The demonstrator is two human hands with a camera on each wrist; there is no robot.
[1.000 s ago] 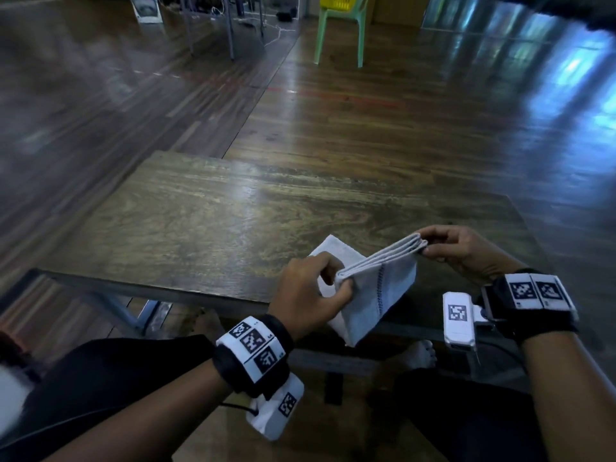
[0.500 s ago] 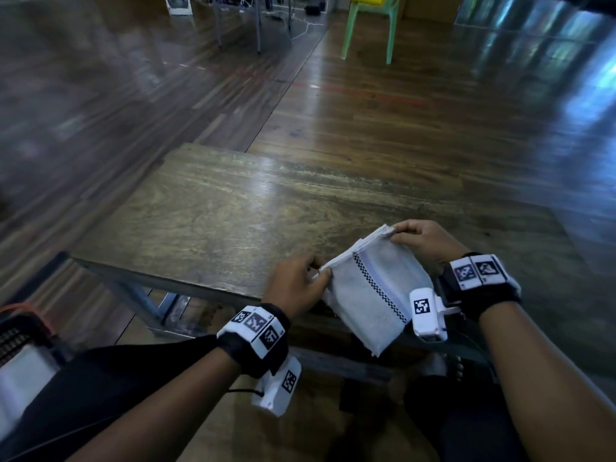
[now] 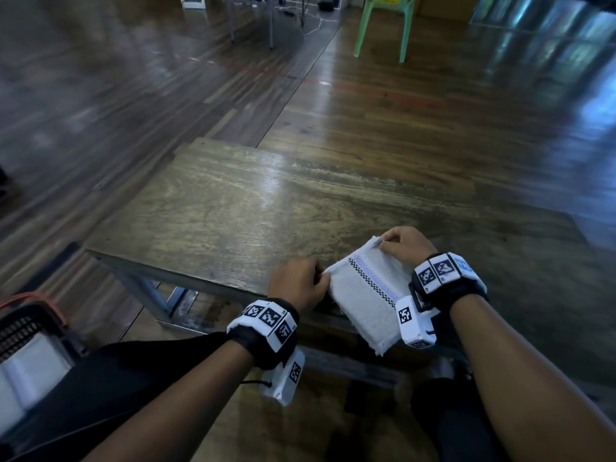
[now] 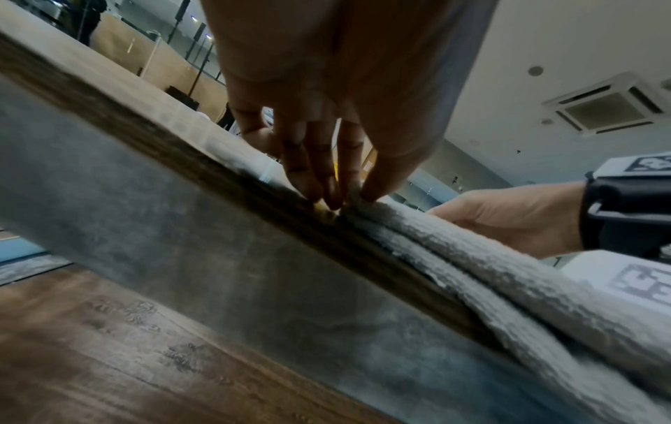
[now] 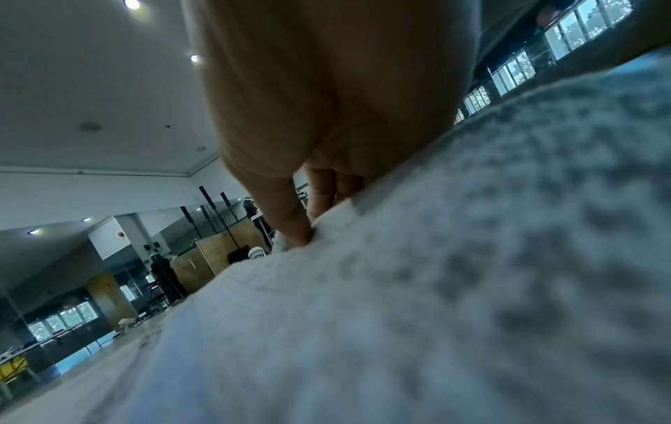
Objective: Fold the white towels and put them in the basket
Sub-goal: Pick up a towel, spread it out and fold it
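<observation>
Two hands, folded terry towel (image 3: 365, 296), wooden table (image 3: 233, 208)

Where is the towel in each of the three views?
Head: towel lower right of centre, over the table edge, between both hands.
Left wrist: right side, layers running down to the lower right corner.
Right wrist: fills the lower right, blurred.
Shared landmark: the right hand pinching its far corner.

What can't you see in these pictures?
- Basket: the head view's left edge cuts it off.
- Towel: its right side hides behind the wrist camera in the head view; it is blurred in the right wrist view.
- Left hand, right hand: fingertips tucked away in the head view.
</observation>
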